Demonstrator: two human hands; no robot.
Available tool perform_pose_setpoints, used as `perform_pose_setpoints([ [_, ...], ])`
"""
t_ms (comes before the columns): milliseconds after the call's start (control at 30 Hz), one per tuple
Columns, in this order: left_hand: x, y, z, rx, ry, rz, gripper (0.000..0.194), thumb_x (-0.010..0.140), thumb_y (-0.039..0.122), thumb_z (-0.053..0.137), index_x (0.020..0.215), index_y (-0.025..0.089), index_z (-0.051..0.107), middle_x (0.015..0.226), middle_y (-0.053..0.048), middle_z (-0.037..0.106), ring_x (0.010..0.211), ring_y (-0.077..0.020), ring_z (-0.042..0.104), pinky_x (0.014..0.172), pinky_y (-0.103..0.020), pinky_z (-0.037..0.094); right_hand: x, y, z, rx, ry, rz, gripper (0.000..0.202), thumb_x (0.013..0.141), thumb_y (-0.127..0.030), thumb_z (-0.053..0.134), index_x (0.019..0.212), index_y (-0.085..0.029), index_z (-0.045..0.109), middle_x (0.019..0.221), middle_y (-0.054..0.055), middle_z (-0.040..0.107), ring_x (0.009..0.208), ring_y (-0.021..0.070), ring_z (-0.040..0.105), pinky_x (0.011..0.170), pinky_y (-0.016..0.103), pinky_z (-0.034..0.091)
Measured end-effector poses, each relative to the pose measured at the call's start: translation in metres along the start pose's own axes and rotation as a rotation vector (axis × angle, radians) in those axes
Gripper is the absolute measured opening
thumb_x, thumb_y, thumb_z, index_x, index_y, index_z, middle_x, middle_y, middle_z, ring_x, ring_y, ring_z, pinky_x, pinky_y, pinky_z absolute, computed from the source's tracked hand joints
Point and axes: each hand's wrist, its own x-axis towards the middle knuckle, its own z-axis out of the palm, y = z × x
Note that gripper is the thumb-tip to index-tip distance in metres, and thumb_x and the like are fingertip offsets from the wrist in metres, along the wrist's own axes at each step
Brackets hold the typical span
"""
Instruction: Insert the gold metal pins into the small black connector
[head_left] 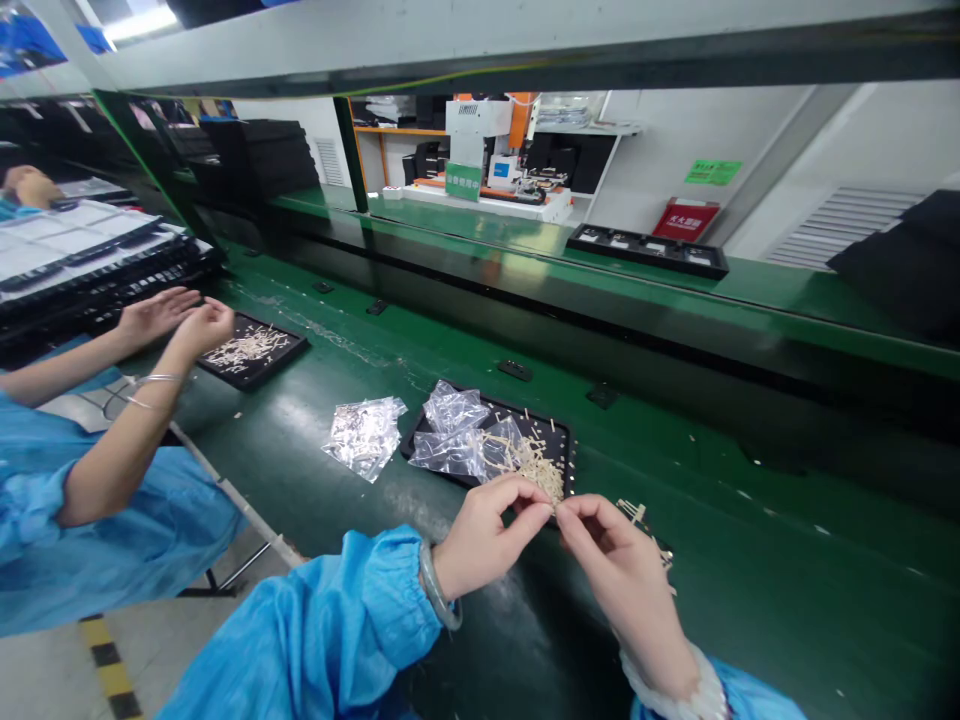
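"How are the two hands set?"
"The left hand (484,530) and right hand (630,565) meet at their fingertips, thumb and forefinger pinched on each. I can't tell what they have between them; that spot is too small to read. A bracelet (440,592) circles the left wrist, by the cuff of a blue sleeve (300,620)."
"And right in front of them?"
"A heap of small pale pieces (541,470) lies just beyond the fingertips, in the right part of a black tray (501,408). Clear plastic bags (454,452) lie in its left part. Some pale sticks (631,511) show just past the right hand, partly hidden by it."
"What's to the left?"
"Another plastic bag (366,437), on the green bench (787,600), beyond the left forearm. Farther left, a co-worker's hands (204,330) are raised near a second tray (291,350) of similar pieces; I can't tell whether they hold anything."
"And farthest away?"
"Well ahead of the right hand, a long black tray (649,251) on a ledge, then a red box (684,220). Far ahead of the left hand stands a white machine (474,122)."
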Motion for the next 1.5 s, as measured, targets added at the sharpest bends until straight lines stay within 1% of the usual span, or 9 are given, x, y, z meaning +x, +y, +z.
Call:
perform_pose_setpoints([
  [233, 0.000, 0.001, -0.004, 0.092, 0.025, 0.124, 0.010, 0.087, 0.019, 0.051, 0.085, 0.014, 0.060, 0.082, -0.004, 0.060, 0.078, -0.0126, 0.056, 0.073, -0.024, 0.047, -0.002, -0.005, -0.001, -0.271, 0.059, -0.346, 0.008, 0.089, -0.020, 0.052, 0.092, -0.024, 0.058, 0.087, 0.005, 0.058, 0.077, 0.0213, 0.056, 0.065, 0.031, 0.045],
  [433, 0.003, -0.007, -0.011, 0.304, 0.021, 0.405, 0.013, 0.088, 0.013, 0.046, 0.090, 0.013, 0.059, 0.086, -0.006, 0.062, 0.082, -0.0147, 0.054, 0.077, -0.028, 0.046, 0.002, -0.011, -0.007, -0.309, -0.048, -0.407, 0.013, 0.089, -0.018, 0.050, 0.096, -0.023, 0.060, 0.090, 0.005, 0.062, 0.083, 0.0222, 0.059, 0.073, 0.033, 0.046],
  [567, 0.003, -0.009, -0.013, 0.419, 0.020, 0.467, 0.014, 0.086, 0.010, 0.045, 0.087, 0.013, 0.059, 0.085, -0.006, 0.061, 0.080, -0.0165, 0.052, 0.076, -0.032, 0.044, 0.007, -0.013, -0.003, -0.430, -0.028, -0.483, 0.012, 0.089, -0.018, 0.049, 0.091, -0.022, 0.060, 0.085, 0.005, 0.063, 0.076, 0.0204, 0.060, 0.070, 0.032, 0.046],
  [733, 0.005, -0.005, -0.013, 0.166, -0.003, 0.218, 0.017, 0.089, 0.018, 0.042, 0.080, 0.013, 0.056, 0.078, -0.005, 0.057, 0.075, -0.0141, 0.050, 0.072, -0.027, 0.042, 0.012, -0.013, 0.003, -0.403, 0.005, -0.516, 0.011, 0.089, -0.016, 0.046, 0.087, -0.020, 0.057, 0.081, 0.004, 0.061, 0.073, 0.0173, 0.059, 0.068, 0.029, 0.045],
  [900, 0.010, -0.007, -0.013, -0.157, 0.036, -0.142, 0.022, 0.088, 0.031, 0.046, 0.078, 0.013, 0.054, 0.071, -0.001, 0.050, 0.067, -0.0104, 0.045, 0.062, -0.022, 0.037, 0.034, 0.003, -0.007, -0.494, 0.162, -0.304, 0.016, 0.086, -0.030, 0.048, 0.078, -0.021, 0.059, 0.070, 0.001, 0.062, 0.059, 0.0169, 0.059, 0.056, 0.027, 0.044],
  [1033, 0.015, -0.014, -0.012, -0.299, 0.086, -0.283, 0.026, 0.083, 0.035, 0.053, 0.072, 0.012, 0.054, 0.064, 0.001, 0.047, 0.060, -0.0085, 0.041, 0.058, -0.020, 0.035, 0.048, 0.019, -0.011, -0.719, 0.036, -0.140, 0.018, 0.084, -0.034, 0.048, 0.079, -0.024, 0.062, 0.067, -0.002, 0.066, 0.055, 0.0196, 0.062, 0.048, 0.027, 0.041],
  [1200, 0.018, -0.019, -0.011, -0.317, 0.120, -0.329, 0.028, 0.079, 0.037, 0.058, 0.069, 0.011, 0.056, 0.060, 0.002, 0.046, 0.057, -0.0075, 0.039, 0.056, -0.020, 0.032, 0.045, 0.019, -0.006, -0.660, -0.022, -0.226, 0.026, 0.085, -0.022, 0.039, 0.101, -0.022, 0.060, 0.100, 0.003, 0.066, 0.085, 0.0219, 0.063, 0.071, 0.032, 0.047],
  [1333, 0.017, -0.018, -0.011, -0.254, 0.124, -0.299, 0.025, 0.080, 0.035, 0.059, 0.073, 0.011, 0.061, 0.063, 0.002, 0.050, 0.059, -0.0080, 0.042, 0.057, -0.020, 0.034, 0.035, 0.002, -0.003, -0.436, 0.032, -0.387, 0.017, 0.091, -0.025, 0.044, 0.096, -0.020, 0.059, 0.095, 0.005, 0.062, 0.086, 0.0196, 0.060, 0.075, 0.030, 0.046],
  [1500, 0.015, -0.013, -0.013, -0.146, 0.114, -0.193, 0.020, 0.082, 0.030, 0.057, 0.074, 0.012, 0.064, 0.070, -0.001, 0.058, 0.065, -0.0110, 0.050, 0.062, -0.021, 0.040, 0.025, -0.010, 0.003, -0.496, 0.026, -0.524, 0.011, 0.092, -0.021, 0.048, 0.092, -0.019, 0.059, 0.089, 0.004, 0.061, 0.083, 0.0184, 0.059, 0.073, 0.030, 0.045],
])
